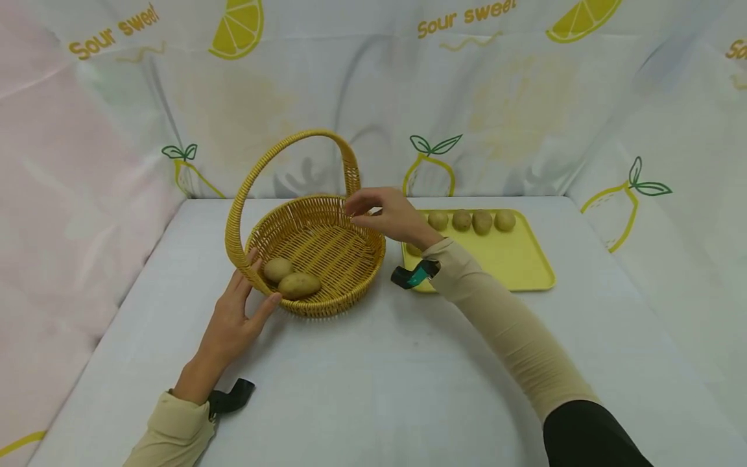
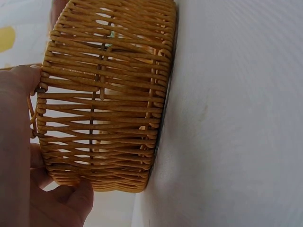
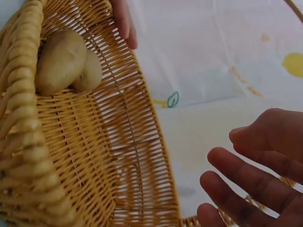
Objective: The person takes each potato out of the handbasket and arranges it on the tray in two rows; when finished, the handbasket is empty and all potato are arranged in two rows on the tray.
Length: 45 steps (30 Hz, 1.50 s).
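Note:
A woven basket point(image 1: 327, 305) with a tall arched handle stands at the middle left of the table. Two potatoes lie in its left side, a longer potato point(image 1: 299, 285) in front and a rounder potato point(image 1: 278, 269) behind. At the basket's left rim, by the foot of the handle, my left hand point(image 1: 230, 324) holds on with fingers and thumb spread along the edge. My right hand point(image 1: 388, 211) hovers over the basket's right rim near the handle's other foot. Its fingers are loosely bent with nothing between them, as the right wrist view confirms.
A yellow tray point(image 1: 502, 266) lies to the basket's right. Several potatoes point(image 1: 482, 222) line its back edge, and my right wrist partly covers another near the left edge. A white cloth with lemon prints point(image 1: 373, 84) hangs behind the white table point(image 1: 397, 389).

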### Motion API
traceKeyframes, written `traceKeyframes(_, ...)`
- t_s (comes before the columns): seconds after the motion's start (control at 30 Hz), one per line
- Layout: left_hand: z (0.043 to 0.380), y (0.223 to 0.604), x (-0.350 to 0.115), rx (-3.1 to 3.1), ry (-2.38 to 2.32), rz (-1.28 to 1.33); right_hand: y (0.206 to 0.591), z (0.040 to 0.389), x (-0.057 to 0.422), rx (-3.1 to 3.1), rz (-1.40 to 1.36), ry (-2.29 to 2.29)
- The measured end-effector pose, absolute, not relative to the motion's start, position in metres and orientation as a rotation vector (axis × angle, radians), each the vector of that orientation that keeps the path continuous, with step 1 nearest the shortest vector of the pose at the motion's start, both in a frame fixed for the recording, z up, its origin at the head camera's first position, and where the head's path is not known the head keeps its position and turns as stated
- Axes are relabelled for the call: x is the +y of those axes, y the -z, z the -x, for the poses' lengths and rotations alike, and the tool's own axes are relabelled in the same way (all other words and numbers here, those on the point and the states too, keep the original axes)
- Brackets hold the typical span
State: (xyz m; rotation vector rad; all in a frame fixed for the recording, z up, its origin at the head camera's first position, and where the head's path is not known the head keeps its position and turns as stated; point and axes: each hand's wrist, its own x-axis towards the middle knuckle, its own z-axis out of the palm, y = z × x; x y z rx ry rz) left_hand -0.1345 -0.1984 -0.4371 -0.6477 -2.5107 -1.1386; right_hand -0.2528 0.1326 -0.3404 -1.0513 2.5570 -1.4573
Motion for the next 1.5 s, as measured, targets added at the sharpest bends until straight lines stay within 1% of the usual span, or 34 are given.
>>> traceKeyframes(0.17,0.134,0.437,-0.198,-2.514,1.141,0.644,0.337,0.26,0.105,2.399,1.124,1.421)
traceKeyframes(0.43,0.134,0.436,-0.198,-2.527,1.132,0.636,0.344,0.275,0.076,2.067,1.23,1.473)
traceKeyframes(0.8,0.135,0.438,-0.2,-2.537,1.111,0.636,0.359,0.29,0.038,1.931,1.24,1.306)
traceKeyframes(0.97,0.135,0.438,-0.201,-2.536,1.11,0.633,0.363,0.292,0.02,1.905,1.301,1.217)
traceKeyframes(1.17,0.135,0.44,-0.2,-2.53,1.118,0.647,0.369,0.295,0.009,1.928,1.32,1.138)
traceKeyframes(1.4,0.137,0.439,-0.2,-2.532,1.134,0.629,0.382,0.298,0.0,1.869,1.446,0.998)
traceKeyframes(1.5,0.137,0.439,-0.201,-2.536,1.136,0.624,0.384,0.295,-0.003,1.857,1.444,0.957)
